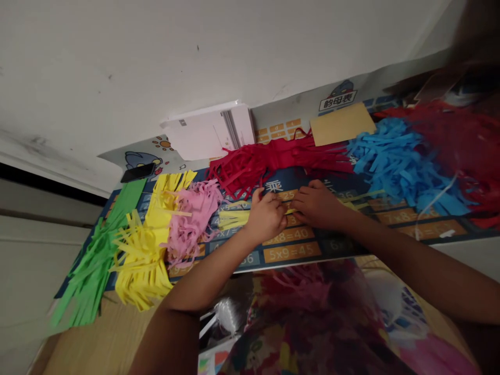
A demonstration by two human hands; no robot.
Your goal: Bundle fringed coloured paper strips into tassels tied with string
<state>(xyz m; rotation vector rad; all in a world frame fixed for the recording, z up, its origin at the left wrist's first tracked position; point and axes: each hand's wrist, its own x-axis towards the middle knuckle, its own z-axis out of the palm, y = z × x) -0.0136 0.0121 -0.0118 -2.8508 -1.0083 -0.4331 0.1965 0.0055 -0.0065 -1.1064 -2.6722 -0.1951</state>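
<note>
Fingers curled, my left hand closes on the middle of a yellow fringed paper tassel, whose cut strips fan out to the left. Just right of it, my right hand pinches the same yellow paper, and thin strips show beyond that wrist. My fingertips hide most of the part between the hands. Behind the hands lies a red paper tassel. A pink tassel rests left of my left hand, and a blue tassel is right of my right hand.
Further left are a yellow fringed paper and a green one, both overhanging the front edge. Near the wall stand white papers, a tan paper rectangle and a dark phone-like object. A times-table poster covers the table.
</note>
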